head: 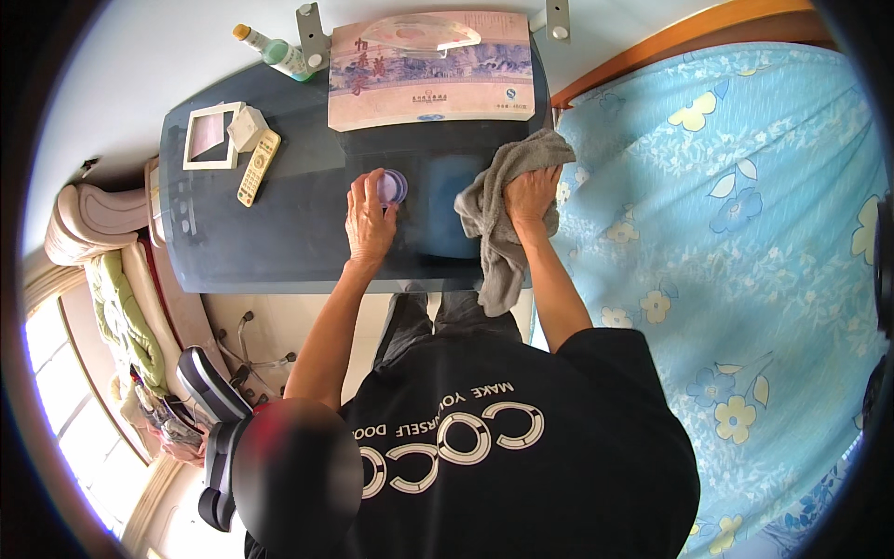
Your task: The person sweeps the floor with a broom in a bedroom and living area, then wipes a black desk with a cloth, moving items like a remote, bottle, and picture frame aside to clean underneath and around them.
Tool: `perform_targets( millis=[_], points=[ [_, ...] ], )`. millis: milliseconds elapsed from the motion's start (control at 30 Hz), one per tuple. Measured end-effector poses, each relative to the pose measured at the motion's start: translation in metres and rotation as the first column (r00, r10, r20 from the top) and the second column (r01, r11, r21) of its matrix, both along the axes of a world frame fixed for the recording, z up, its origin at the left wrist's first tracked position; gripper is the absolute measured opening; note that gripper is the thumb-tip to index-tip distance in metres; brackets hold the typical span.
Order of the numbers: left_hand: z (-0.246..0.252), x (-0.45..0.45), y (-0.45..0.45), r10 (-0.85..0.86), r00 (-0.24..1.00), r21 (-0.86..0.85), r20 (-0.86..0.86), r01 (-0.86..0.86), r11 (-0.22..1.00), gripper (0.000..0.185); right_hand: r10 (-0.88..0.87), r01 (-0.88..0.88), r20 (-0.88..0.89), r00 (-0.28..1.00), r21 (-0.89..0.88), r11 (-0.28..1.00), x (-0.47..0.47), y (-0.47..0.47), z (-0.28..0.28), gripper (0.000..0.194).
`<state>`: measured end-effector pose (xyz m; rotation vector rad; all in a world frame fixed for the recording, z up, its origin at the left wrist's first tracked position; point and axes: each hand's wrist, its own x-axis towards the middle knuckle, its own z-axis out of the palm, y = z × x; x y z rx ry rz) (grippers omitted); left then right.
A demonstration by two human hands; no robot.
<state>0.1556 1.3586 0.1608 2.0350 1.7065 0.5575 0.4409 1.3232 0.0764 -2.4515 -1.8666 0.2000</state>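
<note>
My left hand (370, 222) curls its fingers and thumb around the side of a small round purple container (392, 187), which is at the middle of the dark glass tabletop (293, 244). At the table's right end, my right hand (531, 194) lies on a bunched grey towel (497, 192) with its fingers pressed into the cloth. Part of the towel hangs past the table's front edge, and its upper end reaches towards the bed. The palm hides what is beneath it.
A pink printed box (433, 84) bearing writing stands at the back. To its left are a green bottle (283, 57), a white picture frame (209, 165), a small white box (246, 129) and a remote control (259, 169). A bed with a blue floral sheet (698, 244) adjoins the right side.
</note>
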Motion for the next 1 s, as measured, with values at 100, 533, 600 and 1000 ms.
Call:
perform_targets(
  millis=[100,533,600,1000],
  points=[
    [0.001,-0.002,0.003,-0.013,1.000,-0.006,0.011,0.013,1.000,0.070,0.030,-0.029,0.057,0.998,-0.032,0.999,-0.032,-0.070,0.014,0.044],
    [0.003,-0.003,0.006,-0.030,1.000,-0.050,0.007,0.030,0.998,0.067,-0.120,0.145,-0.106,0.987,0.279,0.949,-0.007,-0.054,0.016,0.043],
    [0.005,-0.004,0.006,-0.042,0.999,-0.050,0.011,0.042,0.998,0.067,-0.061,0.085,-0.133,0.989,0.188,0.978,-0.005,-0.074,0.023,0.049],
    [0.009,0.001,0.011,-0.016,1.000,-0.107,-0.018,0.014,0.994,0.068,0.161,-0.023,-0.311,0.937,0.403,0.915,0.083,0.094,0.016,0.046]
  ],
)
